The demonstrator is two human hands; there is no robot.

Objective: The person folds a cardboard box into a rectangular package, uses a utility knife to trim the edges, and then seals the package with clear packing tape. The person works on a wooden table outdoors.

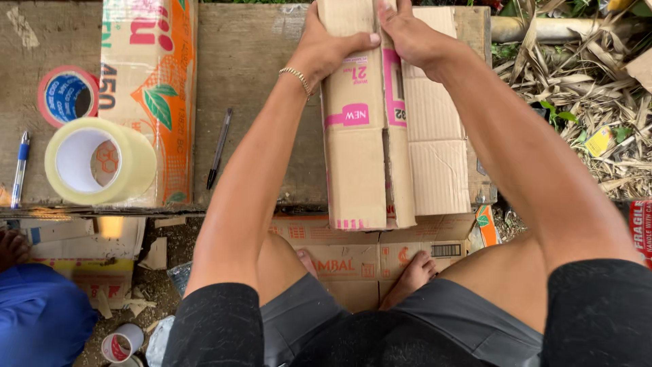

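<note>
At the far edge of the weathered wooden desk (258, 75), the person is pressing both hands onto a flattened brown cardboard box with pink printed panels (363, 156). The left hand (326, 47) is lying over the box's upper left portion, thumb stretched across toward the centre; its fingers are curling over the far side, closed on the cardboard. The right hand (411, 34) is bearing down beside it, fingers bent over the top edge, likewise gripping the box. The box is lying lengthwise toward the person, its near end overhanging the desk's front edge, with a plain corrugated flap (438, 149) spread to its right.

Judging from the hand placement, the folding or creasing of the box panels appears to be the step in hand. The next move would seem to call for firm, even pressure along the central seam while the panels are being kept aligned; the overhanging end could tip if released.

On the desk's left side, a large roll of clear packing tape (98, 163) is resting on a flattened orange-and-white printed carton (149, 95). A smaller tape roll with a red-and-blue core (66, 95) is sitting further left, near a blue pen (20, 170). A black pen (219, 148) is lying on bare wood.

Below the desk, more flattened cartons (353, 255) are covering the ground under the person's bare feet. Dry leaves and stalks (584, 102) are littering the earth to the right; the setting appears to be outdoors.
</note>
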